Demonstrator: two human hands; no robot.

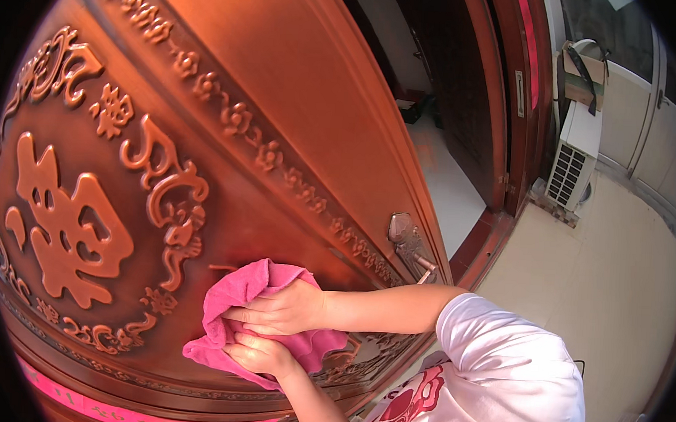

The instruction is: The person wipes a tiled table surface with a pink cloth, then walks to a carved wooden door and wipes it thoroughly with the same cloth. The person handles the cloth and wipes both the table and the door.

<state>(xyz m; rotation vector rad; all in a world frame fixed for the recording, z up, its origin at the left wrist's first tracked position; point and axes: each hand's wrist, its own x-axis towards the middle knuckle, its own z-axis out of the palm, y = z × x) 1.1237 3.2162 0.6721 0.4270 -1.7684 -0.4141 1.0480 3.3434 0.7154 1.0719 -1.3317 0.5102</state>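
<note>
A bright pink cloth [242, 286], likely a towel, is bunched against a reddish-brown carved door leaf [314, 124]. Both of my hands are on it, side by side. My right hand [290, 309], the upper one in the picture, has its fingers sunk into the folds. Just below, my left hand [262, 353] grips the cloth with bent fingers. The cloth hides some fingertips and the door surface behind it. To the left of the cloth is a raised round ornament with a large carved character [73, 226]. A lever handle [424, 262] on an ornate plate is beyond my right forearm.
The door leaf stands ajar, with a doorway and pale indoor floor [448, 182] behind its edge. A darker door leaf [458, 97] is farther in. An air-conditioner outdoor unit [573, 154] carries a box [586, 75]. A pink strip [132, 415] bearing writing runs along the lower left.
</note>
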